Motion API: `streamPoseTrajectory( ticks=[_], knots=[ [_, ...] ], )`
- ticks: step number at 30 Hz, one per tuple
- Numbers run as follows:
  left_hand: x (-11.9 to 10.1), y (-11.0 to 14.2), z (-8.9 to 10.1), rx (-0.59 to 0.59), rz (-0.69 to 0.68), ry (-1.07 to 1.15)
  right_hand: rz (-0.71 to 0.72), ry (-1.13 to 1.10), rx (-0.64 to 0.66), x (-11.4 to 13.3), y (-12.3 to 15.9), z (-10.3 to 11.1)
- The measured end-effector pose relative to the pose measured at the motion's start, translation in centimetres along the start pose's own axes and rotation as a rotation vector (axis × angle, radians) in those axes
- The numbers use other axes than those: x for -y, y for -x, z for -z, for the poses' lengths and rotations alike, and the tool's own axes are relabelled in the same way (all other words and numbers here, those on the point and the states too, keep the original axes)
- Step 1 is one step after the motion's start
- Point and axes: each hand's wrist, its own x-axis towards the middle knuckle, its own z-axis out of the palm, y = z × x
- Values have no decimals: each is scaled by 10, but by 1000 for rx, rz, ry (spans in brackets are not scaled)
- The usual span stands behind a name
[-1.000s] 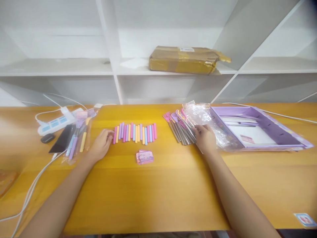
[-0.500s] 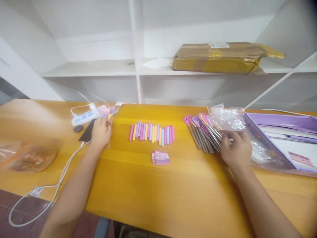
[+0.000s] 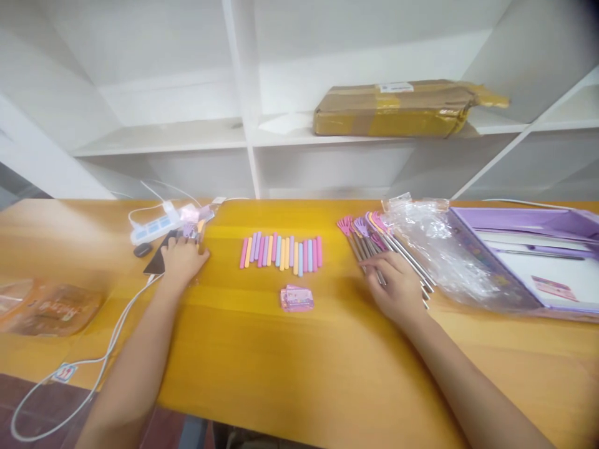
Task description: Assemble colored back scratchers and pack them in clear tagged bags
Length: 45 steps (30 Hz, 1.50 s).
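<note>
My left hand (image 3: 182,259) lies palm down over small plastic-wrapped pieces (image 3: 189,231) in purple and orange, with its fingers spread. Partly under that hand is a dark phone (image 3: 156,260). My right hand (image 3: 395,287) rests across a bundle of back scratchers (image 3: 412,262), metal rods with pink, purple and orange claw heads; its fingers are apart and touch the rods on the left side. Between my hands, a row of pastel sticks (image 3: 281,252) in pink, purple, blue and orange lies side by side. Nearer me is a small stack of pink printed cards (image 3: 296,299).
Clear plastic wrap (image 3: 430,249) lies beside a purple open box (image 3: 515,299) on the right. At left are a white power strip (image 3: 156,228), a white cable (image 3: 119,330) and an orange pouch (image 3: 56,308). A taped cardboard parcel (image 3: 388,112) sits on the shelf behind.
My right hand has moved left from the rods' right end onto the bundle, and its fingers have spread. My left hand has opened out flat over the wrapped pieces. The view has shifted slightly.
</note>
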Motion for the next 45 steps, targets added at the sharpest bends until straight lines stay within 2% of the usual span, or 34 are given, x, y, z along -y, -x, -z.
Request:
streamPoseTrajectory(
  ticks=[6,9,12,16,18,19,22,25,27,29,31,33,35,38,42,43,45],
  knots=[
    [0,-1,10,-29,47,39,21,-46,3,7,0,1],
    [-14,9,23,-21,7,140,-51,-151,31,15,0,3],
    [-53,46,35,-11,-208,291,-249,-463,213,39,2,-1],
    [-113,117,40,89,-683,436,-548,-1034,532,87,13,-13],
    [-130,146,40,159,-855,557,-698,-1158,596,107,18,-18],
    [-134,156,40,219,-886,638,-763,-1189,598,115,20,-20],
    [-138,171,42,499,-808,989,-872,-1283,573,128,20,-23],
    [-141,168,40,796,-684,1468,-851,-1370,658,132,19,-23],
    [-145,162,35,1003,-627,1710,-828,-1361,725,133,20,-25],
    [-147,157,27,1210,-560,1795,-863,-1305,737,132,22,-27],
    [-147,152,19,1353,-518,1788,-903,-1250,740,130,23,-30],
    [-144,148,13,1412,-503,1792,-902,-1231,731,128,24,-31],
    [-141,144,11,1407,-490,1798,-873,-1230,705,127,25,-32],
    [-138,141,10,1368,-471,1773,-835,-1189,556,127,27,-31],
    [-140,140,11,1230,-478,1768,-602,-895,298,125,32,-28],
    [-141,141,11,1220,-482,1782,-538,-823,274,125,33,-28],
    [-143,143,12,1277,-488,1798,-456,-735,273,123,34,-28]
  ],
)
